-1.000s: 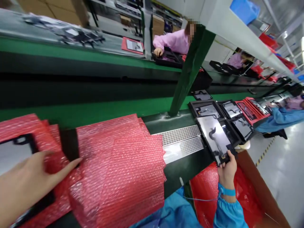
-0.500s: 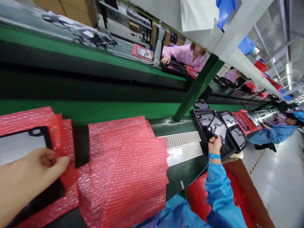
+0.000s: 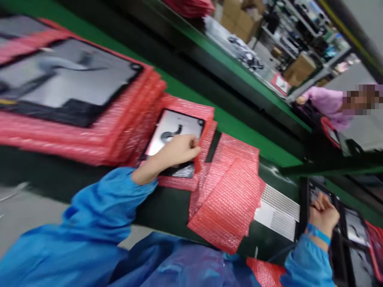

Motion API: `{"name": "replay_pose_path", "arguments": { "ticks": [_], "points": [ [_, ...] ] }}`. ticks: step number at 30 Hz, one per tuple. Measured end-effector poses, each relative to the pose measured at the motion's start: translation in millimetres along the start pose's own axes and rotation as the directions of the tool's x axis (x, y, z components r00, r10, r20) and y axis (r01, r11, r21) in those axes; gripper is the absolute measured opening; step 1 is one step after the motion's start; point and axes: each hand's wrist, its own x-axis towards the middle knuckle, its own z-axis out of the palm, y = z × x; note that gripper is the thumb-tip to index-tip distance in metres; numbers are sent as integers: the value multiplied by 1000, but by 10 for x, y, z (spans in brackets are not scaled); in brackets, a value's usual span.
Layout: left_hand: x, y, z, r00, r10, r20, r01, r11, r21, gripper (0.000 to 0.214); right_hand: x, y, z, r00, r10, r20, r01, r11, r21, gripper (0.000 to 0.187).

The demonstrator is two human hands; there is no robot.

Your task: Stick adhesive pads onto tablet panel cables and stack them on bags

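Observation:
My left hand [image 3: 176, 153] lies on a silver panel with a black frame [image 3: 176, 127] that sits in a red bubble-wrap sleeve [image 3: 185, 183]. Its fingers are curled and pinch the sleeve's right edge. Far to the right, my right hand [image 3: 323, 211] rests with bent fingers on a black tray [image 3: 303, 199] of panels; what it grips is blurred. Between the hands lies a pile of empty red bubble-wrap sleeves [image 3: 230, 199].
A tall stack of red-wrapped panels [image 3: 89, 139] with a large panel [image 3: 72, 75] on top fills the upper left. White gridded sheets [image 3: 278, 211] lie beside the tray. The green conveyor edge [image 3: 239, 127] runs behind. A person in pink [image 3: 326, 105] works across the line.
The view has swung left and down. My left hand has kept hold of the sleeve with the panel. My right hand set its panel into the black tray and stays there.

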Motion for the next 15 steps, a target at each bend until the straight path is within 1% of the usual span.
{"name": "replay_pose_path", "arguments": {
  "ticks": [1, 2, 3, 4, 5, 6, 7, 8, 9, 10, 11, 12, 13, 15],
  "points": [
    [19, -38, 4, 1000, 4, -5, -4, 999, -44, 12, -85, 20, 131, 999, -17, 42, 17, 1000, -8, 26],
    [35, -70, 5, 1000, 9, -12, -10, 997, -81, 10, -203, 72, 298, 990, -54, 130, 59, 998, -37, 17],
    [44, -91, 3, 1000, 17, -23, -19, 993, -114, 9, -356, 157, 500, 976, -45, 214, 70, 991, -111, 4],
    [45, -101, -5, 999, 24, -35, -29, 990, -141, 9, -541, 276, 734, 945, 6, 327, 74, 970, -231, 14],
    [38, -100, -19, 998, 28, -52, -36, 986, -160, 9, -742, 424, 994, 892, 82, 445, 96, 926, -365, 24],
    [24, -92, -38, 997, 32, -69, -44, 983, -176, 10, -944, 595, 1272, 822, 170, 544, 135, 869, -476, 31],
    [7, -80, -60, 996, 38, -84, -53, 980, -190, 11, -1129, 780, 1559, 730, 275, 626, 183, 803, -567, 34],
    [-11, -67, -84, 994, 44, -96, -63, 978, -201, 12, -1287, 970, 1842, 631, 350, 693, 264, 743, -615, 36],
    [-26, -57, -106, 993, 51, -105, -72, 975, -208, 13, -1411, 1155, 2110, 542, 385, 747, 357, 699, -620, 37],
    [-36, -51, -123, 992, 57, -110, -79, 974, -212, 13, -1501, 1326, 2351, 471, 404, 784, 441, 662, -606, 39],
    [-39, -50, -135, 992, 61, -113, -83, 974, -212, 14, -1561, 1475, 2555, 432, 415, 801, 491, 636, -595, 41],
    [-35, -53, -139, 992, 62, -112, -85, 974, -209, 15, -1597, 1599, 2718, 416, 421, 806, 498, 636, -589, 40],
    [-25, -61, -136, 992, 62, -111, -83, 976, -203, 16, -1617, 1693, 2835, 409, 418, 811, 504, 638, -582, 39],
    [8, -85, -113, 993, 54, -102, -73, 980, -185, 16, -1627, 1794, 2945, 414, 394, 820, 490, 663, -566, 37]
  ]
}}
